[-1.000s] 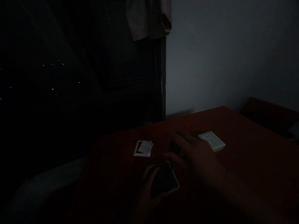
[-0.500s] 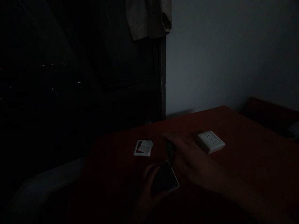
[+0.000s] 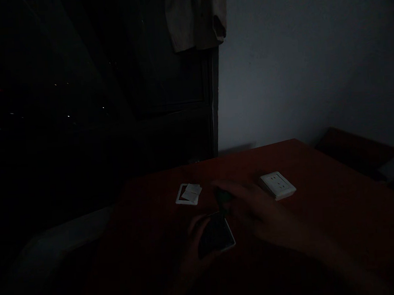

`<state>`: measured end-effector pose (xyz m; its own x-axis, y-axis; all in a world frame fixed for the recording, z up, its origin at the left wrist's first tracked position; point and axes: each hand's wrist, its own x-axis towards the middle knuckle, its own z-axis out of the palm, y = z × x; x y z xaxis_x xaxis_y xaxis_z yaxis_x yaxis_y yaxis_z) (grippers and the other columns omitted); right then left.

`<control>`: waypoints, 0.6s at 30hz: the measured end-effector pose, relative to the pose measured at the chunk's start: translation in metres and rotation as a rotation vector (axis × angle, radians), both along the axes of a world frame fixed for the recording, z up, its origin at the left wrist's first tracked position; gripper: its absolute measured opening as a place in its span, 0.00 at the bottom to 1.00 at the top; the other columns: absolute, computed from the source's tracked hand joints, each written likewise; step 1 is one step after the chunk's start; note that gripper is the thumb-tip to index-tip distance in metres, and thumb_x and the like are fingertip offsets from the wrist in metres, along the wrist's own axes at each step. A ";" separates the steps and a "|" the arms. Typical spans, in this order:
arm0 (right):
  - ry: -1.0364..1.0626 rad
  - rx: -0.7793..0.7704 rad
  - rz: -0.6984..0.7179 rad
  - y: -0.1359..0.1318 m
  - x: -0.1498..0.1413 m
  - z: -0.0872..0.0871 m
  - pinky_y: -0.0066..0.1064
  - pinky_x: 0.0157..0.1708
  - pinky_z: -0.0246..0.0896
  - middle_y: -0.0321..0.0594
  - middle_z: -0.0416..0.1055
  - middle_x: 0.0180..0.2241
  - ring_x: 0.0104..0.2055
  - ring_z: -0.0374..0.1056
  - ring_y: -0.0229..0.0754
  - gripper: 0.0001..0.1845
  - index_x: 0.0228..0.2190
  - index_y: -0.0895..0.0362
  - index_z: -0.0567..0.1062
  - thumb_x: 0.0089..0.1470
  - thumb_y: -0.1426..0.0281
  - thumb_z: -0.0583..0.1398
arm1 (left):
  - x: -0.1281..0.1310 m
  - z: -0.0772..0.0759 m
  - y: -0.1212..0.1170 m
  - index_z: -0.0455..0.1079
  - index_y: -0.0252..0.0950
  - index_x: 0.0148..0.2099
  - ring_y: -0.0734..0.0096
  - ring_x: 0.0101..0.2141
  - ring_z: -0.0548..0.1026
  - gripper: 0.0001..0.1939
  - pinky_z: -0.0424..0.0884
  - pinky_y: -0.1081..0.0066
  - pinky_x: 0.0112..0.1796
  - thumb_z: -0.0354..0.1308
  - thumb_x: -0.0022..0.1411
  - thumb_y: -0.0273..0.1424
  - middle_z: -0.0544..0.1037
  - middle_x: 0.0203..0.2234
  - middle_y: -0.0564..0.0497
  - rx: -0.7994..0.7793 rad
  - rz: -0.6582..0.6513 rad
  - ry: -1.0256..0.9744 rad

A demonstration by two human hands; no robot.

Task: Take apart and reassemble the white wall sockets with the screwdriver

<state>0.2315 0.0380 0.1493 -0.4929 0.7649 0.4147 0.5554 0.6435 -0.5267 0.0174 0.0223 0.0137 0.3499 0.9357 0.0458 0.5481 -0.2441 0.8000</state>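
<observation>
My left hand (image 3: 194, 250) grips a square wall-socket unit (image 3: 216, 235) by its sides; its dark back faces up and a thin white rim shows at the edge. In my right hand (image 3: 250, 202) is a screwdriver (image 3: 224, 195) with a dark green handle, standing roughly upright. Its lower end points down at the far right corner of the unit. Whether the tip touches a screw is too dark to tell. Beyond my left hand lies a white square frame (image 3: 178, 201) with white flat pieces (image 3: 192, 192) across it.
To the right of my right hand, white socket panels (image 3: 278, 186) are stacked on the reddish-brown table (image 3: 334, 210). A dark window (image 3: 166, 87) stands behind on the left, with a hanging cloth (image 3: 194, 21) above. A pale wall (image 3: 295, 70) rises at the back right.
My right hand has closed around the screwdriver and brought its green handle more upright over the unit's corner. My left hand and the unit stay in place.
</observation>
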 end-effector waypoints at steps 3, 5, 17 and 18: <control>-0.099 0.009 -0.146 0.002 -0.005 -0.001 0.37 0.40 0.67 0.43 0.72 0.45 0.42 0.71 0.45 0.18 0.52 0.50 0.66 0.60 0.68 0.55 | -0.001 -0.004 0.001 0.58 0.49 0.61 0.57 0.57 0.64 0.34 0.64 0.58 0.56 0.64 0.53 0.30 0.61 0.59 0.50 0.013 -0.013 -0.009; -0.197 0.028 -0.285 0.004 -0.010 -0.002 0.38 0.35 0.67 0.44 0.72 0.41 0.36 0.72 0.46 0.15 0.47 0.52 0.69 0.59 0.63 0.56 | -0.002 -0.007 0.002 0.58 0.48 0.61 0.57 0.57 0.63 0.34 0.63 0.58 0.56 0.64 0.54 0.32 0.61 0.59 0.50 0.027 -0.023 -0.022; -0.188 0.069 -0.284 0.004 -0.006 -0.008 0.37 0.35 0.68 0.47 0.73 0.46 0.39 0.73 0.47 0.21 0.55 0.51 0.63 0.59 0.67 0.55 | -0.001 -0.004 0.001 0.59 0.47 0.61 0.55 0.57 0.63 0.34 0.63 0.54 0.56 0.64 0.54 0.33 0.61 0.59 0.47 0.012 -0.018 -0.004; -0.224 0.088 -0.333 0.005 -0.008 -0.010 0.38 0.34 0.68 0.47 0.73 0.44 0.37 0.73 0.48 0.21 0.53 0.52 0.65 0.59 0.65 0.56 | -0.001 -0.004 0.001 0.59 0.47 0.61 0.55 0.57 0.63 0.34 0.63 0.54 0.56 0.64 0.54 0.33 0.61 0.59 0.47 0.014 -0.024 -0.003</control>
<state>0.2233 0.0434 0.1389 -0.3099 0.8642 0.3963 0.8358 0.4463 -0.3198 0.0166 0.0233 0.0093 0.3720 0.9263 0.0600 0.5393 -0.2683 0.7982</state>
